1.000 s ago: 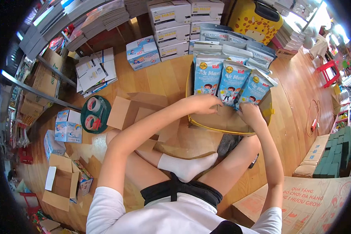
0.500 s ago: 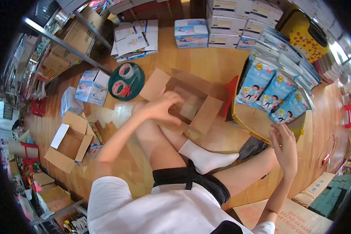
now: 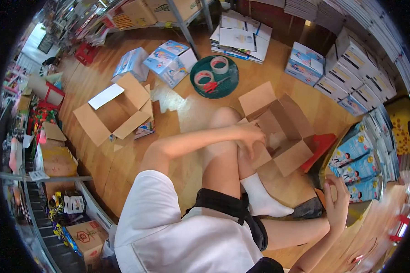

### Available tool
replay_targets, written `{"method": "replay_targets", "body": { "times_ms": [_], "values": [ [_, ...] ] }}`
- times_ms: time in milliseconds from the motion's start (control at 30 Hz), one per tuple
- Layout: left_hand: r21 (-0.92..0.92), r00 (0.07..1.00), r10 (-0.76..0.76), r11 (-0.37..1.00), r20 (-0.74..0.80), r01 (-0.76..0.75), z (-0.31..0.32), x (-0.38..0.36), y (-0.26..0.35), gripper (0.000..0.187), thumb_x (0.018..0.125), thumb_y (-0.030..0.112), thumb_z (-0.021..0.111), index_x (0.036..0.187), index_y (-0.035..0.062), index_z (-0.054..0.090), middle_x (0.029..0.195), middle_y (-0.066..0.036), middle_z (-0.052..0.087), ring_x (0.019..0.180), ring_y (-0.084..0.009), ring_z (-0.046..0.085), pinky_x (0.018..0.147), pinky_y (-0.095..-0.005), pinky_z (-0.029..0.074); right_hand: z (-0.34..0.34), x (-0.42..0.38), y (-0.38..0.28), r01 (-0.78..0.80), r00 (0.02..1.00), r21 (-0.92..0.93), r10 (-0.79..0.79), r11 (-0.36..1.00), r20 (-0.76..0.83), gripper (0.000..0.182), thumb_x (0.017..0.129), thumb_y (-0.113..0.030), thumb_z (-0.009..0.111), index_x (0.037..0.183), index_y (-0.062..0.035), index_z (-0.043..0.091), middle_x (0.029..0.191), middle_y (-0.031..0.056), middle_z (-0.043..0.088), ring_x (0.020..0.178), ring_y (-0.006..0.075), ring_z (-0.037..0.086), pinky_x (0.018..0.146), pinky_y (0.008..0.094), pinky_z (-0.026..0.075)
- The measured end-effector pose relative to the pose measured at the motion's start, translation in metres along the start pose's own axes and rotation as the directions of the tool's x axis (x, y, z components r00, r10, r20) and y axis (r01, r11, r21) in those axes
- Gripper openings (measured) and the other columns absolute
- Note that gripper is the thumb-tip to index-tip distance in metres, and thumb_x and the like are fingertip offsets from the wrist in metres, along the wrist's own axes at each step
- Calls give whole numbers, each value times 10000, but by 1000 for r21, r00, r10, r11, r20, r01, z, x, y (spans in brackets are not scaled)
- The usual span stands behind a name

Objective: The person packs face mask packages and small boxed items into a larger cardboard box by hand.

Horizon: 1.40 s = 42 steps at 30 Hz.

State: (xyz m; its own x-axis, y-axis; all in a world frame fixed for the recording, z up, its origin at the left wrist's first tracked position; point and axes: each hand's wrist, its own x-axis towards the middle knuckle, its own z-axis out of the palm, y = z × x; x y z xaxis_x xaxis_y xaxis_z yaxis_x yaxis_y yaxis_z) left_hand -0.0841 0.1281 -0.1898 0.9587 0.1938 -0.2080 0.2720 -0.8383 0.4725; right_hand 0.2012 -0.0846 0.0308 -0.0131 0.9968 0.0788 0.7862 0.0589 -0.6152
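Two hands look empty: the loose left hand (image 3: 250,136) is by the open brown cardboard box (image 3: 284,119), its flaps out, leaving room to reach in. The curled right hand (image 3: 338,207) is near blue-and-white plastic packets (image 3: 361,169) at right, maybe leaning together to stay up.

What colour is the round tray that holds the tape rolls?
Dark green, seen in the head view.

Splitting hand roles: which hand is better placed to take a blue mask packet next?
Probably the right hand. It looks empty, fingers loosely curled, right by the blue mask packets. The left hand is over at the open carton, clearly farther from them.
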Motion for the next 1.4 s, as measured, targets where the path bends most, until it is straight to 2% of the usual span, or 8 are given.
{"method": "replay_targets", "body": {
  "times_ms": [367, 667, 800, 967, 1067, 1167, 1300, 1400],
  "values": [
    [287, 721, -10, 914, -693, 289, -99, -64, 29, 258, 804, 362, 678, 951, 151, 664, 881, 7, 621, 938, -181, 586, 964, -406, 364, -2, -7, 4, -20, 1000, 25, 21, 999, -23, 136, 882, -4, 564, 1001, 52, 597, 904, 175, 623, 841, 305, 602, 778, 354, 463],
    [108, 219, -324, 327, -920, 939, -145, -245, -32, 286, 810, 356, 700, 900, 84, 684, 859, -91, 674, 888, -277, 622, 863, -440, 397, 17, -6, 8, -184, 983, 158, 184, 970, 15, 134, 902, 2, 548, 1012, 39, 615, 896, 144, 621, 849, 276, 588, 748, 360, 479],
    [-78, -12, -463, 124, -886, 989, -137, -304, -74, 476, 820, 381, 699, 1192, 89, 647, 1071, -92, 682, 1026, -273, 610, 902, -489, 389, 26, 4, 16, -84, 996, 121, 80, 989, 42, 162, 860, -2, 593, 1016, 13, 629, 904, 163, 629, 853, 332, 574, 771, 386, 462],
    [91, 62, -502, -33, -863, 995, -122, -344, -133, 508, 811, 374, 708, 1218, 86, 616, 1175, -107, 635, 1134, -287, 554, 984, -539, 355, 31, 29, 7, 66, 998, -55, -66, 996, -6, 166, 842, -14, 614, 1007, -6, 627, 901, 142, 638, 918, 322, 598, 956, 441, 404],
    [34, 9, -175, -142, -985, 989, -125, -316, -131, 518, 828, 310, 705, 1269, 83, 556, 1246, -125, 576, 1168, -316, 518, 1023, -533, 339, 34, 38, 3, 104, 993, -160, -111, 982, -34, 168, 838, -17, 619, 1007, -12, 617, 886, 128, 634, 913, 308, 600, 1069, 508, 343],
    [29, 21, 47, 183, -999, 983, -120, -271, -148, 530, 834, 227, 699, 1300, 69, 503, 1278, -143, 535, 1175, -341, 498, 1033, -504, 343, 36, 40, -7, 91, 993, -210, -104, 973, -50, 183, 822, -22, 635, 1003, -26, 611, 936, 103, 623, 936, 281, 603, 1127, 552, 264],
    [260, 345, -7, 642, -939, 721, -134, -139, -138, 506, 822, 185, 690, 1261, 16, 506, 1298, -162, 509, 1208, -349, 460, 1036, -463, 339, 44, 46, -12, 211, 974, -156, -221, 965, -44, 212, 796, -39, 663, 1002, -39, 609, 999, 106, 612, 992, 263, 600, 1101, 539, 312],
    [310, 490, 9, 784, -872, 537, -159, -22, -135, 590, 796, 213, 713, 1290, 3, 468, 1295, -177, 499, 1198, -367, 456, 1028, -469, 343, 61, 48, -9, 279, 960, -22, -280, 960, -19, 210, 790, -26, 665, 995, -26, 619, 1005, 109, 624, 1004, 270, 605, 1048, 536, 373]
  ]
}}
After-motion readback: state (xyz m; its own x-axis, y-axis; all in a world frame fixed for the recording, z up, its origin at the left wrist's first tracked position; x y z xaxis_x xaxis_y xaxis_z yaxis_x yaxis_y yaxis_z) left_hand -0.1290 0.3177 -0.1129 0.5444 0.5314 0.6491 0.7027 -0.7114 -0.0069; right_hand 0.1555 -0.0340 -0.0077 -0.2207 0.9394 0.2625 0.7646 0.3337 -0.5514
